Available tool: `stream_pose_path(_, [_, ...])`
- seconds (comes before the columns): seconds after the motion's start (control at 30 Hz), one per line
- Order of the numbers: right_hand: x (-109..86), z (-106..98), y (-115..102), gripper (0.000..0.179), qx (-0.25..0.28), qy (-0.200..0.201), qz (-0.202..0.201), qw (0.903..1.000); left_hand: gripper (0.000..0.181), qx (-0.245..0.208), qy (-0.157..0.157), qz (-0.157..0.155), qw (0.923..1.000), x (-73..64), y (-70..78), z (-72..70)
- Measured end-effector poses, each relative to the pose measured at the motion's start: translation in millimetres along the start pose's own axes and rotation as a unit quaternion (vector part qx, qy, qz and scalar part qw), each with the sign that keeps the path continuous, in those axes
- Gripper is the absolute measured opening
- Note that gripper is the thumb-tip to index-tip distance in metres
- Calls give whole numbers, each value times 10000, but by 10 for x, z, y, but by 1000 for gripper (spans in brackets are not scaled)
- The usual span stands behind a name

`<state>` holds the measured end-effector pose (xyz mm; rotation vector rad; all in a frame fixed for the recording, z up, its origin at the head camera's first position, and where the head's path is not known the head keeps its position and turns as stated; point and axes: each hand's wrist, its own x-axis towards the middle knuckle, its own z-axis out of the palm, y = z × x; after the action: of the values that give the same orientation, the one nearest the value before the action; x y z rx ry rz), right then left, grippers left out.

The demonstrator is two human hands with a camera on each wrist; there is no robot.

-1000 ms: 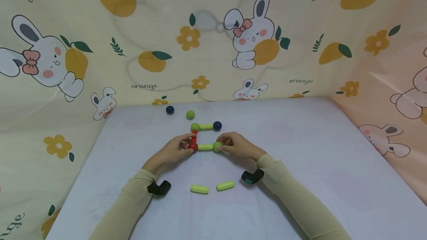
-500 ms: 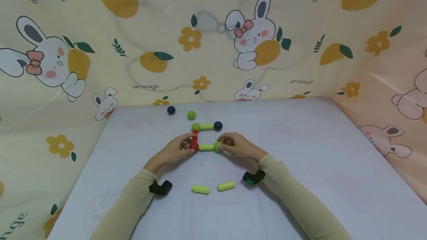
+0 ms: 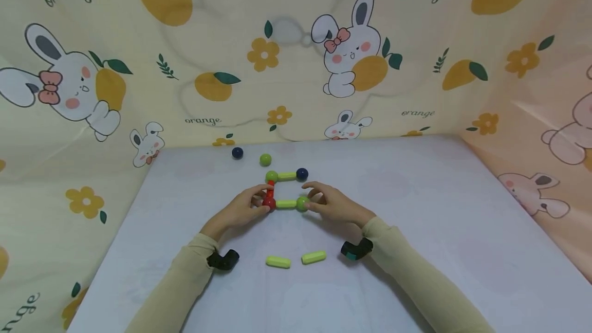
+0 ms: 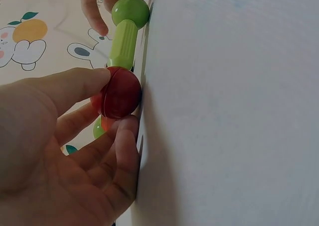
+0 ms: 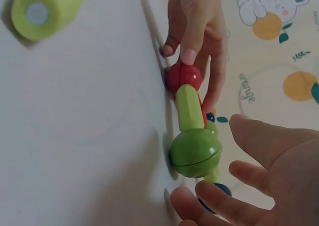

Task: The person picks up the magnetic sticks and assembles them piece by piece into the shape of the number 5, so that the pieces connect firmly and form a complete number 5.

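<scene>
A C-shaped chain of balls and rods lies on the table. My left hand holds its red ball between thumb and fingers. From the red ball a red rod runs back to a green ball, then a yellow-green rod ends at a dark blue ball. Another yellow-green rod joins the red ball to a near green ball. My right hand is beside that green ball, thumb and fingers spread apart around it; the right wrist view shows a gap between them and the ball.
Two loose yellow-green rods, a left one and a right one, lie nearer the front. Behind the chain sit a loose dark blue ball and a loose green ball. A printed cloth hangs behind the white table.
My right hand has loosened from the near green ball and its wrist has shifted slightly right. The left hand stays on the red ball, and the chain keeps its shape.
</scene>
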<state>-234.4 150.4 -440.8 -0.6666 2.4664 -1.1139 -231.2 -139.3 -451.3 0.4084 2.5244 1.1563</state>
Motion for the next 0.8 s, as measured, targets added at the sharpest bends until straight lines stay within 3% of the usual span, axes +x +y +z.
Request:
stream_pose_path(0.5, [-328,2,-76,47,-114,198,-648,9976,56,2,4,-27,10000,3,30,-8])
stream_pose_path(0.8, [-567,137,-110,45,-168,-159,-680,9974,57,-2,26,-41,10000,8,6,0])
